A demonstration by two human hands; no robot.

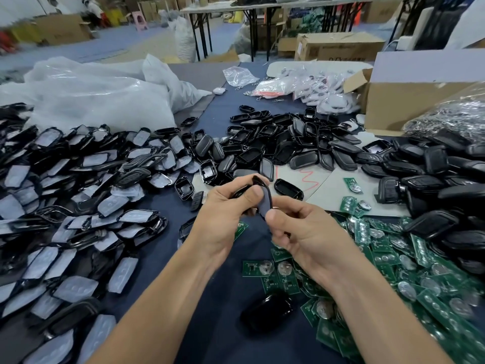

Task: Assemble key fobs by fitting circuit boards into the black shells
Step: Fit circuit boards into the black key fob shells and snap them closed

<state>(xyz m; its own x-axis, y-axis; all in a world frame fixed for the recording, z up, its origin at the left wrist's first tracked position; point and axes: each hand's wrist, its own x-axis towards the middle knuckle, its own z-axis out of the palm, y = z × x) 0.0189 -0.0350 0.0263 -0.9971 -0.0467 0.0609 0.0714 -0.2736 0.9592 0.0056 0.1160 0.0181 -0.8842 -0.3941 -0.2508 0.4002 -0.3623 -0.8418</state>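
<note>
Both my hands hold one black key fob shell (264, 203) above the dark blue table. My left hand (225, 214) grips its upper end, thumb pressed on its face. My right hand (301, 232) pinches its lower end between thumb and curled fingers. Green circuit boards (393, 258) with round silver battery clips lie in a heap at the right, a few under my right wrist. A glossy black shell (267, 310) lies on the table between my forearms. Whether a board sits inside the held shell is hidden.
A pile of empty black shells (283, 143) lies behind my hands, with more at the far right (446, 185). Shell halves with grey-white button pads (78, 193) cover the left. Clear plastic bags (91, 93) and a cardboard box (409, 101) stand at the back.
</note>
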